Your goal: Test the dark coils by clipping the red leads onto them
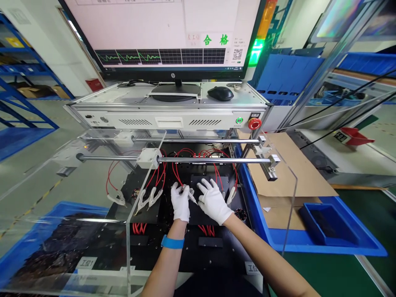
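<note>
In the head view, we have both hands in white gloves, close together over a black fixture. Our left hand point(180, 204) pinches a white clip point(192, 195) between thumb and fingers; the clip sticks out toward our right hand point(213, 203), its tip slanting down into the gap between the two. Our right hand lies palm down just beside that grip, fingers reaching forward and somewhat spread, over a black plate point(195, 216); we cannot tell whether its fingertips press on the plate.

Left of the grip, we see more white clips point(154, 198) hanging from red wires point(160, 176), and one more farther out. Just right of our right hand hangs another clip point(231, 195). Beyond the grip, a steel rod point(213, 161) crosses from side to side, and past it stands a monitor point(139, 24) with green traces and green characters. Nearer us than the grip, a blue band point(172, 242) circles our left wrist. Well right of our hands lies brown cardboard point(287, 165).
</note>
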`<state>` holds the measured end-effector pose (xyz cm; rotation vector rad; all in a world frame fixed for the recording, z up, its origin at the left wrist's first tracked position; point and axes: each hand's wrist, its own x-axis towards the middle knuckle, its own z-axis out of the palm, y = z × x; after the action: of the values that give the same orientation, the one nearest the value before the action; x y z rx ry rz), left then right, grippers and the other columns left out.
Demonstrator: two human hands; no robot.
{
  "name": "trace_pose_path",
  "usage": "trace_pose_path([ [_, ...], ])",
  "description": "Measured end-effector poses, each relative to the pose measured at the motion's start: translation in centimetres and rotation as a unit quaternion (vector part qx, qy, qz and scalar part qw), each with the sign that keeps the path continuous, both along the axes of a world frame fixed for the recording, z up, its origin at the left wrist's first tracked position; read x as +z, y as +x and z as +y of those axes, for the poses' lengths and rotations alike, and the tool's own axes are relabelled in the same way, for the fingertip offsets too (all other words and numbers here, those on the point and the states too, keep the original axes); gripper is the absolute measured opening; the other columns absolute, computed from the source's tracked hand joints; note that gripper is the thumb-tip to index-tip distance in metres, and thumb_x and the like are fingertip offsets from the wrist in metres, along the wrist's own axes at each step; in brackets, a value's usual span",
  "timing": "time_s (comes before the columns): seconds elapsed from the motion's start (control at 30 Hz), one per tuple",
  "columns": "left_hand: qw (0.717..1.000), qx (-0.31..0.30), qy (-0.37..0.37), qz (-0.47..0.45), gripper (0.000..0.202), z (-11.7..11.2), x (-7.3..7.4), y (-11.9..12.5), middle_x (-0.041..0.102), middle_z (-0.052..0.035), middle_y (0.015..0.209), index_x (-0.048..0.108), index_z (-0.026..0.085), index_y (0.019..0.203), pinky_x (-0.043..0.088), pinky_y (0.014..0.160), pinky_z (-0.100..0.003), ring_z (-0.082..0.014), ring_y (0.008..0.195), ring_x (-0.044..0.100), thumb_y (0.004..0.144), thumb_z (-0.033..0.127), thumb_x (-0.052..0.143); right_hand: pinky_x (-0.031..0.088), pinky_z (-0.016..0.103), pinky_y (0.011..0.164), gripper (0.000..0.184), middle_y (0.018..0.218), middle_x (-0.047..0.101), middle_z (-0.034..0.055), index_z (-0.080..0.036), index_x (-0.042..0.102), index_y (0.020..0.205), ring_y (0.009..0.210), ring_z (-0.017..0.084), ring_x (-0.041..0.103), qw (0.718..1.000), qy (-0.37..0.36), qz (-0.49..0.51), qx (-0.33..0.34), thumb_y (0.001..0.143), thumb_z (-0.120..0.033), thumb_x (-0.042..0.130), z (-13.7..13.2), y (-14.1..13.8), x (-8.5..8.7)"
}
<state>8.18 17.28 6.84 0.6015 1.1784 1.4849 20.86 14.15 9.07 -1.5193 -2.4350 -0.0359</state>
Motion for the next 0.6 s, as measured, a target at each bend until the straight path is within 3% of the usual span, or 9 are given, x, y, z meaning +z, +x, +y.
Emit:
trace_pose_path([
  [0.4, 0.999, -0.007, 0.024, 0.035, 0.058, -0.37, -0.52, -0.39, 0.053, -0.0075, 0.107, 0.036, 0.024, 0.122, 0.055, 0.077, -0.036, -0.0146, 0.075, 0.064, 0.072, 0.023, 0.067, 0.013, 0.052, 0.106, 0.015, 0.128, 0.051, 0.0078, -0.019, 0.069, 0.075, 0.126, 0.030, 0.031, 1.000, -0.006, -0.001, -0.004, 0.074, -0.030, 0.060, -0.15, 0.02, -0.13],
  [0.6, 0.997, -0.018, 0.019, 0.070, 0.065, 0.53, -0.92, -0.66, 0.054, -0.0091, 0.109, 0.031, 0.024, 0.127, 0.054, 0.080, -0.038, -0.0173, 0.082, 0.064, 0.072, 0.025, 0.067, 0.014, 0.052, 0.107, 0.015, 0.128, 0.050, 0.0088, -0.018, 0.069, 0.075, 0.127, 0.031, 0.031, 1.000, -0.029, 0.001, -0.004, 0.074, -0.030, 0.059, -0.12, -0.28, 0.27],
])
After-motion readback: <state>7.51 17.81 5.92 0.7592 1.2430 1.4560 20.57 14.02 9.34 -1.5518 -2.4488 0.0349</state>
